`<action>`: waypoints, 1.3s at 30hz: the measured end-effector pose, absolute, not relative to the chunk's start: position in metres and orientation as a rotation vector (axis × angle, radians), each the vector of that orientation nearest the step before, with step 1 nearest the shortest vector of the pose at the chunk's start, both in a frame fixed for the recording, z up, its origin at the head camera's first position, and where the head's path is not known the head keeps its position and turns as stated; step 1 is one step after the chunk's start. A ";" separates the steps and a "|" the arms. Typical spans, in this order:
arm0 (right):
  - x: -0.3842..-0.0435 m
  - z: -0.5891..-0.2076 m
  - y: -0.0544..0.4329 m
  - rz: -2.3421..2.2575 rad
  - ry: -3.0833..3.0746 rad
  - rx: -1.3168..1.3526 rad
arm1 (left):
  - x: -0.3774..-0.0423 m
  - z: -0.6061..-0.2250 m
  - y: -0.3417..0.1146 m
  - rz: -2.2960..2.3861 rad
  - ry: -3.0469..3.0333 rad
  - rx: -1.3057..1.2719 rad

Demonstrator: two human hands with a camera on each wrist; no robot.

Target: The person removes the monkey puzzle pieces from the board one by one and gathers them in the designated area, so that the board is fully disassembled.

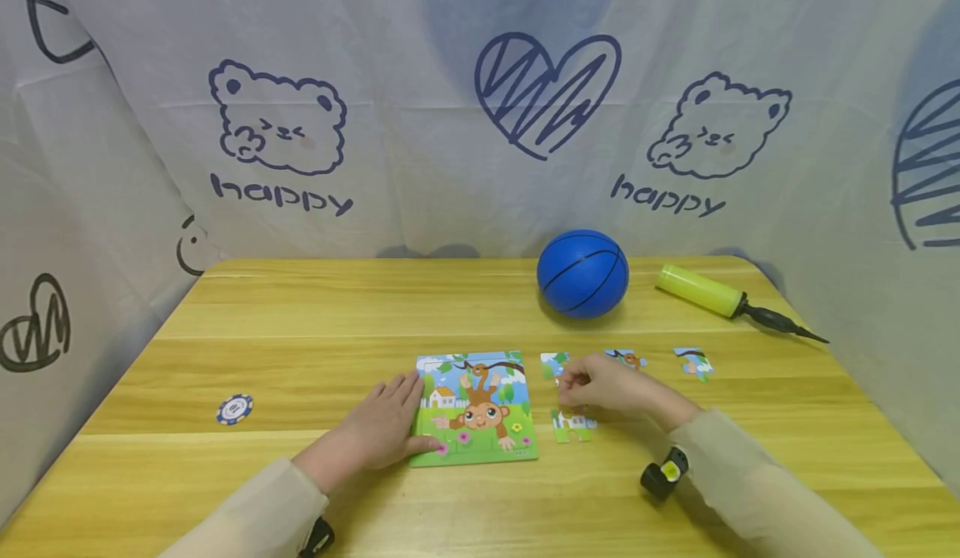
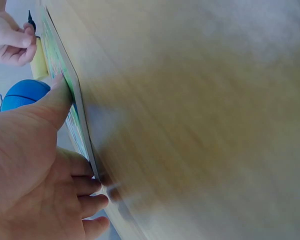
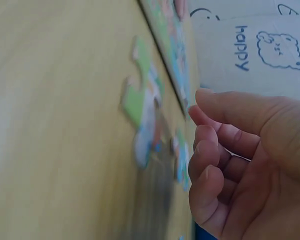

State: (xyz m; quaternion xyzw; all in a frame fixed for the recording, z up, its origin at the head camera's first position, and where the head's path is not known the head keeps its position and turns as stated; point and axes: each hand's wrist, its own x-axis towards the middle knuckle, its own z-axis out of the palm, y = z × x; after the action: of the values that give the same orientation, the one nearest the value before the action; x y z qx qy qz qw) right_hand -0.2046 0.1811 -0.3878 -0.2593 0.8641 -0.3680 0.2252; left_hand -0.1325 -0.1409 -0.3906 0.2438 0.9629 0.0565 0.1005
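Note:
The puzzle board (image 1: 480, 425), with a picture of a hanging monkey, lies flat on the table. My left hand (image 1: 384, 425) rests at its left side, thumb over the board's face and fingers along the edge; in the left wrist view the thumb (image 2: 59, 97) lies on the picture. Right of the board, my right hand (image 1: 603, 385) hovers over loose puzzle pieces, its fingers loosely curled. No piece shows between its fingers (image 3: 207, 192) in the right wrist view. Around this hand lie a house piece (image 1: 573, 426), a leaf piece (image 1: 553, 362) and a branch piece (image 1: 624, 356).
Farther right lies another puzzle piece (image 1: 693, 364). A blue ball (image 1: 582, 275) sits at the back, with a yellow-green hand pump (image 1: 701, 291) right of it. A round chip (image 1: 235, 409) lies on the left of the wooden table (image 1: 315, 308).

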 end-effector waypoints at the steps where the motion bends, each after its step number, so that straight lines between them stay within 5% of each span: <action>1: -0.205 -0.386 0.178 -1.008 2.386 -0.726 | -0.133 -0.391 -0.141 0.167 2.845 0.718; 20: -0.211 -0.389 0.100 -1.016 2.314 -0.891 | -0.134 -0.391 -0.142 0.174 2.848 0.708; 39: -0.213 -0.398 0.080 -0.762 2.407 -0.993 | -0.135 -0.392 -0.141 0.157 2.833 0.694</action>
State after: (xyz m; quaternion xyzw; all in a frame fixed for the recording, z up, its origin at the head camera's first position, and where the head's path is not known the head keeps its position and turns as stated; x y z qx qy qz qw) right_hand -0.2132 0.0797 -0.3979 -0.3576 0.8670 -0.2745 0.2125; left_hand -0.1347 -0.1414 -0.3924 0.2361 0.9640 0.0533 0.1099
